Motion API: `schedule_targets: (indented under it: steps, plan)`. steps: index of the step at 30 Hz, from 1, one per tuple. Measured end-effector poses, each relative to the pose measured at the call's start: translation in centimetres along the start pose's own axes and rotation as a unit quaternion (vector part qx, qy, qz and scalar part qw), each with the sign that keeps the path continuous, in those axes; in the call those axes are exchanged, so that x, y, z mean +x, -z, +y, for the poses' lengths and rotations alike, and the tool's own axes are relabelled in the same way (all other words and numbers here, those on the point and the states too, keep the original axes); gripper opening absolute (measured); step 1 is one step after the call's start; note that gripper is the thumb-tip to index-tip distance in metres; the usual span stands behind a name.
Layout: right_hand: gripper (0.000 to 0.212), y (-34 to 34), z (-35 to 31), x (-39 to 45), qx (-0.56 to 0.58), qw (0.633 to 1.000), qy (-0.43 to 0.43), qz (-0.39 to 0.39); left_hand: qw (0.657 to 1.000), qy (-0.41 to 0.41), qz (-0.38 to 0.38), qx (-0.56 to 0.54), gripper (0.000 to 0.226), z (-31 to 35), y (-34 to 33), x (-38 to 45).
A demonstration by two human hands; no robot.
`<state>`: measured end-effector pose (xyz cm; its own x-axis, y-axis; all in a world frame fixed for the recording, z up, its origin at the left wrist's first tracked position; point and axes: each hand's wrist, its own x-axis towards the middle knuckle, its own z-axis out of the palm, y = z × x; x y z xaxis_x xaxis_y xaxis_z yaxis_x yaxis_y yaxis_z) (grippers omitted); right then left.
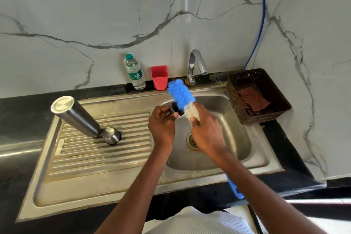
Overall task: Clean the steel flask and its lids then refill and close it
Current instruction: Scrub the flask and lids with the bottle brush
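Note:
The steel flask (76,115) stands upside down, tilted, on the ribbed drainboard (98,157) left of the basin. A steel outer lid (112,136) rests beside its mouth. Over the sink basin (231,138), my left hand (161,125) pinches a small black inner lid (175,109) between thumb and fingers. My right hand (206,129) grips a bottle brush (181,94) with blue and white bristles; the bristles press against the black lid. The brush's blue handle end (234,186) sticks out below my right forearm.
A plastic water bottle (134,72) and a red cup (159,77) stand at the back ledge. The chrome tap (195,64) arches over the basin, not visibly running. A dark basket (260,95) with a checked cloth sits right of the sink. The drain (191,139) lies below my hands.

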<state>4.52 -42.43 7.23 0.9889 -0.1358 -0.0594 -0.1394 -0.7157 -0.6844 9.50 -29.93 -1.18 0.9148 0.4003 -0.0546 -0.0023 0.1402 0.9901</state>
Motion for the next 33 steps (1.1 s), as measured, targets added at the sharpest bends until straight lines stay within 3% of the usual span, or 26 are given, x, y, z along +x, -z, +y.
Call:
schedule_targets:
  steps: [3, 6, 8, 9, 10, 12, 14, 15, 18, 20, 23, 26, 28, 31, 33]
  plan:
    - [0.055, 0.4, 0.2, -0.7, -0.078, 0.995, 0.067, -0.017, 1.000, 0.011, 0.023, -0.015, 0.026, 0.5, 1.0, 1.5]
    - [0.054, 0.5, -0.3, -1.3, -0.097, 0.989, 0.113, 0.010, 0.998, 0.025, -0.039, -0.041, 0.027, 0.7, 1.7, 2.2]
    - [0.045, 0.6, -0.6, 1.3, -0.023, 0.999, 0.030, 0.000, 0.992, 0.046, -0.086, -0.082, 0.027, 0.7, 2.0, 2.2]
    - [0.039, 0.8, -0.5, 2.7, 0.091, 0.993, -0.055, -0.042, 0.987, 0.068, -0.092, -0.114, 0.025, 0.9, 2.2, 2.2]
    - [0.034, 1.1, -0.4, 4.0, 0.238, 0.956, -0.143, -0.099, 0.978, 0.099, -0.088, -0.160, 0.023, 1.1, 2.5, 2.3]
    - [0.025, 1.3, 0.4, 5.1, 0.476, 0.812, -0.261, -0.214, 0.945, 0.173, -0.063, -0.270, 0.019, 1.5, 2.8, 2.6]
    - [0.020, 1.1, 0.7, 4.7, 0.569, 0.714, -0.291, -0.285, 0.919, 0.209, -0.024, -0.334, 0.020, 1.6, 2.3, 2.6]
    - [0.020, 0.9, 0.8, 4.3, 0.598, 0.678, -0.301, -0.303, 0.923, 0.197, -0.003, -0.331, 0.021, 1.6, 1.8, 2.5]
    - [0.022, 0.3, 1.1, 2.3, 0.677, 0.562, -0.330, -0.341, 0.977, 0.040, 0.049, -0.204, 0.028, 1.5, 1.4, 2.7]
    - [0.024, 0.5, 1.6, 1.4, 0.711, 0.493, -0.355, -0.354, 0.991, -0.096, 0.041, -0.086, 0.028, 1.5, 1.6, 3.0]
    - [0.024, 0.5, 2.8, 2.0, 0.728, 0.451, -0.382, -0.348, 0.985, -0.175, -0.009, 0.013, 0.030, 1.4, 1.1, 2.0]
    - [0.026, -0.1, 3.3, 2.8, 0.720, 0.476, -0.392, -0.317, 0.969, -0.225, -0.049, 0.093, 0.034, 1.1, 0.6, 1.3]
    - [0.022, -0.1, 2.8, 2.0, 0.702, 0.538, -0.371, -0.284, 0.959, -0.245, -0.025, 0.143, 0.034, 1.2, 1.0, 2.0]
    - [0.015, 0.2, 1.4, -0.5, 0.603, 0.702, -0.325, -0.195, 0.940, -0.268, 0.016, 0.211, 0.034, 1.8, 1.8, 2.8]
    - [0.022, 0.2, 1.1, -1.8, 0.489, 0.820, -0.275, -0.114, 0.933, -0.244, 0.023, 0.263, 0.039, 1.9, 2.0, 2.9]
